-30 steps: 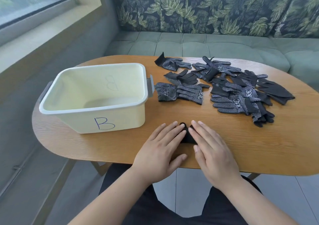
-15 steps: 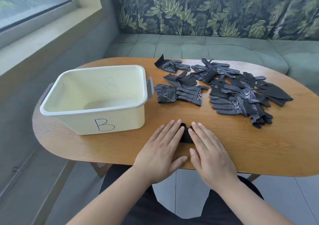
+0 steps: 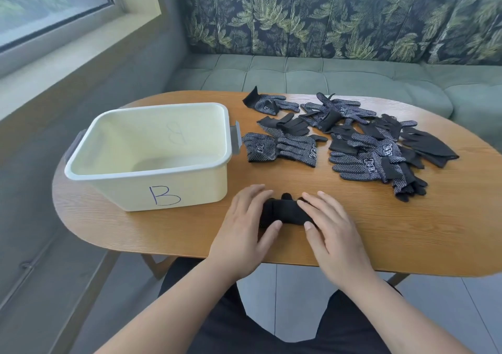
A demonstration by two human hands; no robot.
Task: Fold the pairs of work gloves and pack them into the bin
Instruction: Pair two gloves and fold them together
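We see a small black bundle of rolled-up gloves (image 3: 285,212) on the wooden table (image 3: 407,231), low in the middle of the frame, near the table's front edge. Both hands are on it. The left hand (image 3: 244,226) covers the bundle's left end, with its fingers on top and its thumb pushed against the near side, so it grips that end. The right hand (image 3: 331,228) does the same at the right end, fingers on top and thumb at the near side. A little glove tip sticks up between the two hands.

The cream bin (image 3: 122,190) stands on the left part of the table, just left of the hands. It has a blue letter B on its front wall and grey handles at its ends.

The loose gloves (image 3: 366,150) are spread over the upper right part of the table. They are black with white dots, and some lie on top of others. One lies just beside the bin's right handle.

Behind the table is a green sofa (image 3: 326,74) with leafy back cushions. A window (image 3: 49,6) is in the upper left.
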